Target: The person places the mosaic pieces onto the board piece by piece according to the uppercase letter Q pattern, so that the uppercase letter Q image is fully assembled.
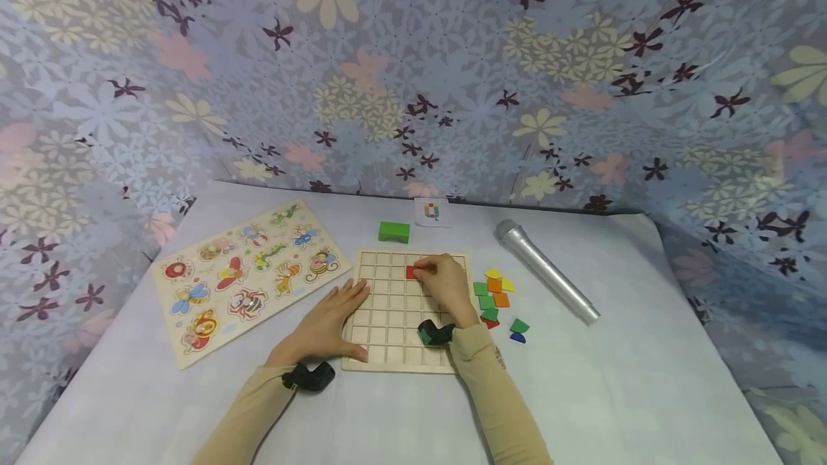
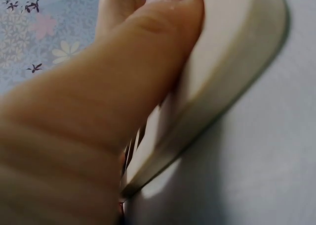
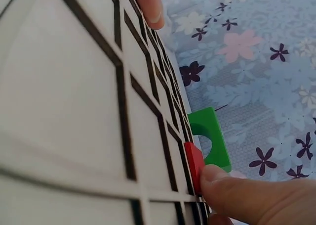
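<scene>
A wooden grid board (image 1: 395, 313) with square cells lies flat in the middle of the table. Near its far edge my right hand (image 1: 446, 285) pinches a red square tile (image 1: 410, 273) between thumb and fingertips. In the right wrist view the thumb touches the edge of that red tile (image 3: 194, 166), which lies at the grid. My left hand (image 1: 332, 321) rests on the board's left edge, fingers spread and fairly straight, thumb at the near left corner. The left wrist view shows the thumb (image 2: 153, 42) lying on the board's rim (image 2: 222, 62).
Right of the board lie several green tiles (image 1: 487, 302), orange tiles (image 1: 501, 300), yellow tiles (image 1: 494, 273) and a blue piece (image 1: 517, 337). A silver microphone (image 1: 549, 271) lies farther right. An insect puzzle board (image 1: 248, 278) is at left. Behind stand a green arch block (image 1: 394, 232) and a small card (image 1: 431, 212).
</scene>
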A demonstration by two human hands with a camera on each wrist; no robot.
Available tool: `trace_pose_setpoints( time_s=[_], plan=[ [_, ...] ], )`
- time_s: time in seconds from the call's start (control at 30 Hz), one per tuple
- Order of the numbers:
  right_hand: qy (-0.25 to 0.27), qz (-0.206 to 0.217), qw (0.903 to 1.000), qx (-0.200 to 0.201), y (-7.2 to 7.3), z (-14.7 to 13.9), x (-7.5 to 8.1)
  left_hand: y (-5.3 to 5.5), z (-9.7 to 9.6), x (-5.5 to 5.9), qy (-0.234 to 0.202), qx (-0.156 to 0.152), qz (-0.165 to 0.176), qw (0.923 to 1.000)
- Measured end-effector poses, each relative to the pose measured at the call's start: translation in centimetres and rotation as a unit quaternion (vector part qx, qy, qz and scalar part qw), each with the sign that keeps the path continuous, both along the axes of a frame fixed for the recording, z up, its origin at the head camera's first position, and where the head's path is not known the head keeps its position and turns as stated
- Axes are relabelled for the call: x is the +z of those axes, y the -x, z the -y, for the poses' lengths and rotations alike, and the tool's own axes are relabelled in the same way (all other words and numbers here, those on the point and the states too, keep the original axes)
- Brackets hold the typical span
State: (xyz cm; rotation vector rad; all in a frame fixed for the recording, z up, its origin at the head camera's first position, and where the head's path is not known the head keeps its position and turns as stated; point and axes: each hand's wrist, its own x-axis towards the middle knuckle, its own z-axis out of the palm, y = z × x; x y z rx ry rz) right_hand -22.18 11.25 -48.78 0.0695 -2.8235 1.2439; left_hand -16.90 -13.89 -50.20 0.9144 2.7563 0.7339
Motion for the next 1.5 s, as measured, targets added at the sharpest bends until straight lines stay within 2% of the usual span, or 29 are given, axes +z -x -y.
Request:
trace_pose_setpoints(
  time_s=[0.27, 0.4, 0.5, 0.6, 0.7, 0.8, 0.9, 1.0, 1.1, 1.3, 1.5],
  plan=[
    [-0.022, -0.025, 0.9993, 0.015, 0.0, -0.1, -0.4, 0.0, 0.1, 0.1, 0.005, -0.001, 0.004, 1.0],
    [-0.006, -0.03, 0.9995, 0.009, 0.1, -0.4, -0.7, -0.1, 0.0, 0.4, 0.002, 0.0, 0.008, 1.0],
    [0.013, -0.016, 0.9996, 0.02, 0.1, -0.9, -0.7, -0.2, -0.1, 0.5, 0.001, 0.001, 0.009, 1.0],
    [0.077, 0.034, 0.9951, 0.051, 0.3, -2.4, -0.3, -0.2, -0.2, 0.4, 0.002, 0.003, 0.011, 0.9999],
    [0.159, 0.095, 0.9803, 0.069, 0.4, -4.9, 0.3, -0.2, -0.3, 0.3, 0.005, 0.005, 0.013, 0.9999],
    [0.216, 0.131, 0.9668, 0.041, 0.2, -7.9, 0.9, -0.2, -0.2, 0.3, 0.005, 0.007, 0.016, 0.9998],
    [0.239, 0.13, 0.9622, -0.015, -0.3, -10.6, 1.1, -0.2, -0.2, 0.3, 0.002, 0.009, 0.018, 0.9998],
    [0.233, 0.119, 0.9635, -0.055, -1.0, -12.7, 1.0, -0.2, -0.2, 0.3, -0.001, 0.009, 0.022, 0.9997],
    [0.197, 0.105, 0.9709, -0.085, -1.4, -13.4, 0.6, -0.2, -0.1, 0.4, 0.0, 0.009, 0.02, 0.9998],
    [0.137, 0.074, 0.9801, -0.124, -1.2, -12.3, -0.2, -0.2, 0.0, 0.4, -0.002, 0.006, 0.013, 0.9999],
    [0.073, 0.071, 0.9862, -0.131, -1.1, -11.1, 0.1, -0.3, -0.1, 0.3, -0.003, 0.005, 0.014, 0.9999]
  ],
)
